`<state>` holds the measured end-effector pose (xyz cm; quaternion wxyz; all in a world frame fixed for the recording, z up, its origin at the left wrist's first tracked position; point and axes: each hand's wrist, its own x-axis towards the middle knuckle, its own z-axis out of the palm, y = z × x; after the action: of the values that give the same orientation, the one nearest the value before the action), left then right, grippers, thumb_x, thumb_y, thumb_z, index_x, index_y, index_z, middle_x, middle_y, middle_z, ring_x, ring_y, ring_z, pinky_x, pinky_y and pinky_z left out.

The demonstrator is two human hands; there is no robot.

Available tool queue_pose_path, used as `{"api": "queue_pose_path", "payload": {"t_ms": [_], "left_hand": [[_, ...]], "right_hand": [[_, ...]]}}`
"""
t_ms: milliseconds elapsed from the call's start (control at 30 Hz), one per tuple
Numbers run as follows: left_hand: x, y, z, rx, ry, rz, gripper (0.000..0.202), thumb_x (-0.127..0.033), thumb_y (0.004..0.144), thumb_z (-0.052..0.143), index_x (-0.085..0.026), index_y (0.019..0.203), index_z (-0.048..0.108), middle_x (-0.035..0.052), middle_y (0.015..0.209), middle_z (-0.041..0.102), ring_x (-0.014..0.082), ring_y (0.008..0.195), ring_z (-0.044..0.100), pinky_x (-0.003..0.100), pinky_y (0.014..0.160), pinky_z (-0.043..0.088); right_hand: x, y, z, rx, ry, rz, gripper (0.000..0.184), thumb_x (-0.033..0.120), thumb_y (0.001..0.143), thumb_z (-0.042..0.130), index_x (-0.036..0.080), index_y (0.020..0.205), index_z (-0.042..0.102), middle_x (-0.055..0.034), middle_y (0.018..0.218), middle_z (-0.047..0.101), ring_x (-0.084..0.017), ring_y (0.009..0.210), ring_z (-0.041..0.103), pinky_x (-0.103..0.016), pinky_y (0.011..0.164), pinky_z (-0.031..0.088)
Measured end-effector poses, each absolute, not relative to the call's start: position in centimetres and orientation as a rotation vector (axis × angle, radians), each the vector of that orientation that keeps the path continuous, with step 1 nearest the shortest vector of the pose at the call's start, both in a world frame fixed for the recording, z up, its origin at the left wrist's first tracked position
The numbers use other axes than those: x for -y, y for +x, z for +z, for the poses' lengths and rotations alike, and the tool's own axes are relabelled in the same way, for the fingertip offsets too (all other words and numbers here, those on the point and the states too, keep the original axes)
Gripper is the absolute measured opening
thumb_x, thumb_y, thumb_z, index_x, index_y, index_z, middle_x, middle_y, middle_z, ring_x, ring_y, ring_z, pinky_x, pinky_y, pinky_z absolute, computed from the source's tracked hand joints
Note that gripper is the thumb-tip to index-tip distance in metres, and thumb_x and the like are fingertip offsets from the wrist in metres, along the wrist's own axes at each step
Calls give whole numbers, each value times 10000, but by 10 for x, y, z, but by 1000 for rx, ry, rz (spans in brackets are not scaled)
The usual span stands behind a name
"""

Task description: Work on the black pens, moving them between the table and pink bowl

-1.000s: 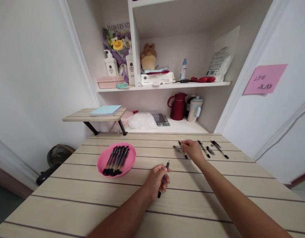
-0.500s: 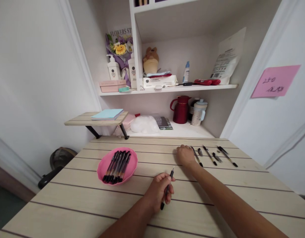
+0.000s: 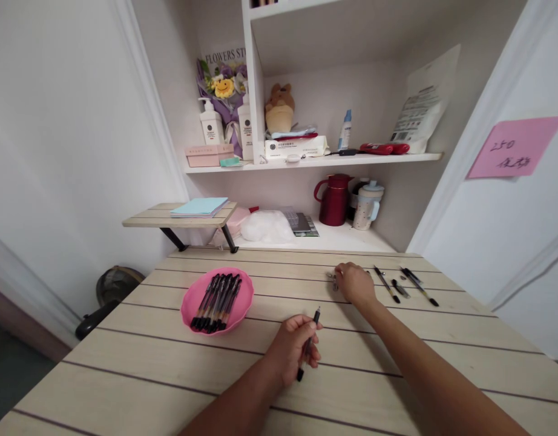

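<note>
A slim black-ended pen (image 3: 309, 345) with a clear barrel is held in my closed left hand (image 3: 293, 346), its tip pointing up and away from me. Farther back on the table is my right hand (image 3: 355, 283), palm down with bent fingers. Its fingertips are mostly hidden, so I cannot tell whether they grip anything. Small clear-and-dark pieces (image 3: 333, 281) lie just left of those fingers. To the right of the hand rest a pen (image 3: 387, 284), a dark cap-like piece (image 3: 400, 289) and another pen (image 3: 419, 286).
A pink scalloped bowl (image 3: 242, 306) with several black-ended pens stands at the left. Behind it is a small raised shelf (image 3: 143, 219) bearing blue paper (image 3: 201, 206). A red jug (image 3: 334, 201) and a pale cup (image 3: 367, 208) stand in the cabinet at the back.
My right hand has shifted right, uncovering the small pieces and covering the nearest pen and the piece beside it. My left hand still holds its pen. The view has turned slightly.
</note>
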<state>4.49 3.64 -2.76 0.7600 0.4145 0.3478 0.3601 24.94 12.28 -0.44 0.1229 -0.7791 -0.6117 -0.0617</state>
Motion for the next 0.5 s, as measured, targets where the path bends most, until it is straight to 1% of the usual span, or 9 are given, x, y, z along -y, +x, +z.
{"api": "queue_pose_path", "payload": {"t_ms": [67,100,167,233,267,300,367,433,500], "left_hand": [[-39,45,-28,-758,839,832,344,-396,654,634,-141,874,564,-29,623,505,75,455,505,194,414,352],[-42,46,-27,-755,798,863,349,-391,646,647,-140,876,568,-26,622,504,83,494,521,195,443,365],[-48,48,-26,-743,725,924,360,-380,634,667,-138,884,577,-15,623,514,90,557,533,198,498,382],[-56,51,-24,-735,681,974,374,-373,621,685,-138,895,586,-3,635,532,91,590,528,201,537,388],[-59,53,-23,-733,668,990,384,-374,613,693,-138,899,591,2,643,540,92,599,525,203,548,389],[-62,55,-21,-733,656,1002,396,-377,605,700,-140,904,594,5,650,544,95,608,524,205,555,390],[-65,61,-19,-739,640,1019,415,-389,596,705,-146,914,597,8,661,545,106,631,529,208,559,392],[-69,68,-17,-750,649,1033,419,-405,609,692,-151,927,590,18,694,555,114,651,535,212,565,398],[-73,75,-16,-778,674,1033,410,-440,651,647,-150,932,577,49,777,580,127,693,549,228,597,418]], "right_hand": [[-106,250,-2,1693,-2181,-13,250,256,807,400,175,840,634,-96,866,636,-197,801,576,-274,658,370],[-95,247,-2,1648,-2094,158,237,283,795,417,178,780,630,-71,784,640,-179,734,579,-260,623,370],[-69,235,-7,1623,-1804,667,264,353,767,449,167,639,584,-22,599,600,-131,567,544,-231,545,362],[-44,214,-15,1550,-1511,1222,301,442,728,488,163,634,549,3,545,577,-98,452,484,-216,463,330],[-33,203,-19,1494,-1402,1374,291,450,685,540,163,637,531,16,534,567,-84,425,458,-206,437,310],[-25,193,-23,1433,-1343,1435,281,437,643,587,166,641,515,38,500,537,-72,397,429,-197,416,287],[-16,179,-31,1321,-1310,1402,267,413,619,606,176,629,484,73,443,474,-57,360,378,-186,385,240],[-18,176,-36,1281,-1362,1306,228,390,647,569,183,621,475,84,409,444,-54,335,339,-186,369,208],[-26,185,-39,1316,-1463,1142,185,353,676,526,181,613,492,71,408,462,-61,343,345,-191,375,221]]}}
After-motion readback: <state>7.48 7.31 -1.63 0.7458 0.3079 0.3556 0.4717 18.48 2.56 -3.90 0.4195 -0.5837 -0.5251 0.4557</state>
